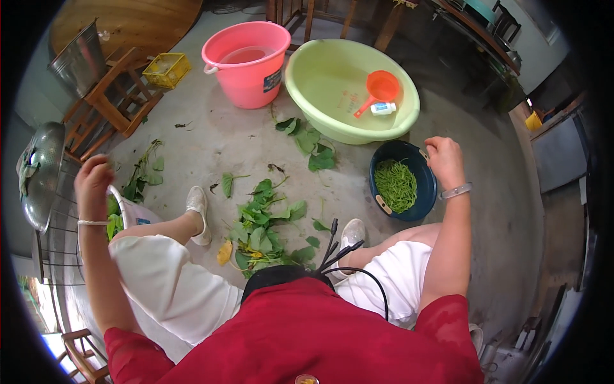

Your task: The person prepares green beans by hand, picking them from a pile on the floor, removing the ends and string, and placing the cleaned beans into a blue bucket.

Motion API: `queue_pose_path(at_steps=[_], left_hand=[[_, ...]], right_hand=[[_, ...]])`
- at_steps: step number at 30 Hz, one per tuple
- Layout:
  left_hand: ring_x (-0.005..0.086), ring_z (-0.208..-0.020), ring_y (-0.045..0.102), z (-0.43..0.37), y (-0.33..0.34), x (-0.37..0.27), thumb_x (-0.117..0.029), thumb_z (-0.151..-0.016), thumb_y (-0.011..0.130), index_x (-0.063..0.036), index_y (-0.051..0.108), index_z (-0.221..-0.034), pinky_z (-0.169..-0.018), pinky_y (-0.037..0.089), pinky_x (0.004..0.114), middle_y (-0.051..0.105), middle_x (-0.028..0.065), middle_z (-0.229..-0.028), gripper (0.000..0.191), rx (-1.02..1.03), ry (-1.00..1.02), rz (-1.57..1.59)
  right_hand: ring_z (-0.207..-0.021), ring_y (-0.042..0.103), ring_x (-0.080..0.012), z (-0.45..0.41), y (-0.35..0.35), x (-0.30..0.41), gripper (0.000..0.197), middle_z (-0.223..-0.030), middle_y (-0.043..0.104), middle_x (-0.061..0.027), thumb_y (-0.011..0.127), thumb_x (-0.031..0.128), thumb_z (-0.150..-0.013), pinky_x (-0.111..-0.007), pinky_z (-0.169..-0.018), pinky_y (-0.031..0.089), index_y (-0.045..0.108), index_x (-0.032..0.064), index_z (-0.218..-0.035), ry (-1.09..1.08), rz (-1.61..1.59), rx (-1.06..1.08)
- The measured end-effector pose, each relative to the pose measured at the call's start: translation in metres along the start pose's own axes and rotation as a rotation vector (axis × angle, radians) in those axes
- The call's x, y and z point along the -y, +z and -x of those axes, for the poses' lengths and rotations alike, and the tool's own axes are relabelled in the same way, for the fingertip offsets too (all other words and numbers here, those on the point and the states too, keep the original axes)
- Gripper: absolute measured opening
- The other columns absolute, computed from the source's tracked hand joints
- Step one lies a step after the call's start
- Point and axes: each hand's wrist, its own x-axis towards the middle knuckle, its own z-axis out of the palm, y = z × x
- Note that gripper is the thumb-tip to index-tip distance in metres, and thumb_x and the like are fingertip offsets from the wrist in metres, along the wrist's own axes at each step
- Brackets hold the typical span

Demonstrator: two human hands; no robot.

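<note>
My left hand (94, 178), its fingers curled and slightly blurred, is raised over the rim of a white bucket (135, 214) with green leaves inside. Whether it holds anything cannot be made out. Near the handle of a dark blue plastic basin (426, 192) is my right hand (445, 156), fingers bent inward; their tips are partly hidden, and no held item shows. Thin green vegetable pieces (396, 186) lie heaped in the basin. Between my feet, a loose pile of green leafy stems (261, 230) with a few yellow leaves spreads over the concrete floor.
Ahead stand a pink bucket (249, 91) and a large pale green tub (326, 115) holding an orange dipper (382, 86) and a white bottle (382, 109). A wooden stool (112, 108), yellow crate (168, 72) and metal colander (43, 177) are at left. Black cables (379, 283) lie at my waist.
</note>
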Motion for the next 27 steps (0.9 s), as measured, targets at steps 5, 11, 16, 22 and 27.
queue_pose_path(at_steps=[5, 11, 16, 22, 27], left_hand=[[0.0150, -0.055, 0.053, -0.046, -0.282, 0.113, -0.026, -0.085, 0.050, -0.0035, 0.062, -0.086, -0.051, 0.045, 0.025, 0.055, 0.0056, -0.059, 0.025, -0.277, -0.254, -0.465], [0.0375, -0.091, 0.056, -0.020, -0.254, 0.148, -0.024, -0.073, 0.053, 0.0021, 0.062, -0.087, -0.079, 0.043, 0.043, 0.059, 0.0251, -0.090, 0.030, -0.144, -0.411, -1.665], [0.0348, -0.087, 0.056, -0.049, -0.143, 0.069, -0.020, -0.074, 0.049, -0.0018, 0.061, -0.085, -0.075, 0.044, 0.042, 0.059, 0.0197, -0.091, 0.025, -0.161, -0.168, -1.689], [0.0305, -0.108, 0.046, -0.060, 0.063, 0.056, -0.010, -0.072, 0.062, -0.0122, 0.058, -0.104, -0.090, 0.040, 0.035, 0.043, 0.0136, -0.125, 0.032, 0.629, 0.276, -1.346], [0.0288, -0.094, 0.055, 0.009, 0.200, 0.143, -0.022, -0.072, 0.062, -0.0157, 0.060, -0.103, -0.081, 0.045, 0.036, 0.037, 0.0119, -0.130, 0.032, 1.281, 0.436, -1.153]], right_hand=[[-0.077, 0.059, -0.0317, 0.000, 0.000, 0.025, 0.014, -0.081, 0.062, -0.0162, 0.057, 0.014, -0.075, -0.038, -0.069, 0.047, 0.065, 0.0055, -0.085, -0.067, -0.139, 0.004], [-0.067, 0.060, -0.0300, 0.012, -0.004, 0.052, 0.016, -0.073, 0.060, -0.0185, 0.059, 0.012, -0.074, -0.035, -0.063, 0.047, 0.063, 0.0006, -0.084, -0.173, -0.247, 0.104], [-0.066, 0.060, -0.0288, 0.012, 0.001, 0.064, 0.016, -0.074, 0.061, -0.0179, 0.059, 0.012, -0.074, -0.034, -0.062, 0.047, 0.063, 0.0006, -0.085, -0.240, -0.270, 0.177], [-0.070, 0.060, -0.0286, 0.011, 0.010, 0.074, 0.017, -0.076, 0.062, -0.0142, 0.060, 0.013, -0.074, -0.035, -0.063, 0.047, 0.063, 0.0016, -0.086, -0.306, -0.187, 0.271], [-0.070, 0.060, -0.0290, 0.006, 0.018, 0.067, 0.016, -0.077, 0.063, -0.0133, 0.060, 0.014, -0.074, -0.034, -0.064, 0.047, 0.063, 0.0023, -0.085, -0.330, -0.232, 0.290]])
